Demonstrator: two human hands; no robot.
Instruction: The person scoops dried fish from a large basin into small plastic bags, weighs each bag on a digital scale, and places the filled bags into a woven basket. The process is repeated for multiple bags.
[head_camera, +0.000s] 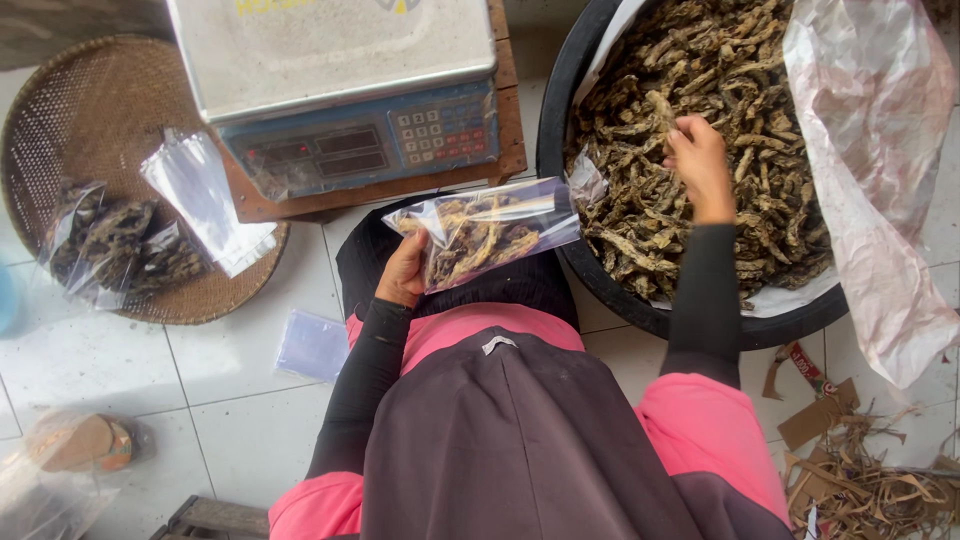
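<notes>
Bag in left hand, right hand outstretched.

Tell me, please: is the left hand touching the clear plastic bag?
Touching. The head view shows the left hand gripping the lower left edge of the clear plastic bag, fingers wrapped onto the plastic with no gap.

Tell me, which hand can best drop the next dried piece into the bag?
Probably the right hand: it already pinches a dried piece over the black tub. The left hand is busy holding the clear bag.

black tub | brown woven tray | grey-blue scale | pink-black sleeves
</notes>
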